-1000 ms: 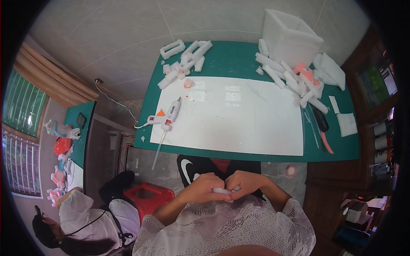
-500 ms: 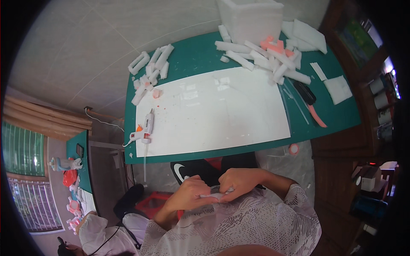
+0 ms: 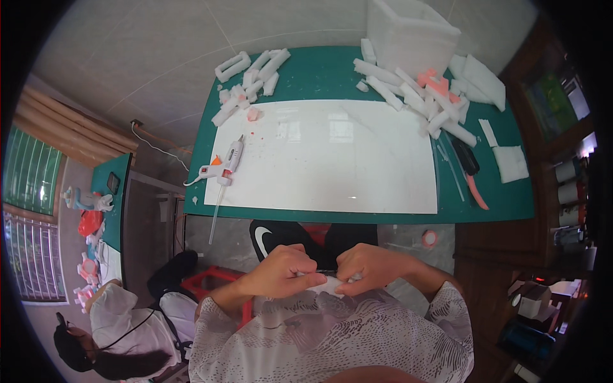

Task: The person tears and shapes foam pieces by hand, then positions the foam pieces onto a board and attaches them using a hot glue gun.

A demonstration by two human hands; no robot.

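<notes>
Two hands at lap, below green table (image 3: 319, 73) edge: left hand (image 3: 281, 273) & right hand (image 3: 371, 267), fingers curled tight on small white piece (image 3: 327, 283) btwn them. One glue gun (image 3: 225, 164), one white mat (image 3: 332, 156) on table.

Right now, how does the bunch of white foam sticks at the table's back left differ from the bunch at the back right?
The left foam bunch is smaller and all white; the right foam bunch is larger, with orange pieces mixed in. The left one lies in the open, while the right one sits against a white foam box. Both rest on the green table.
</notes>
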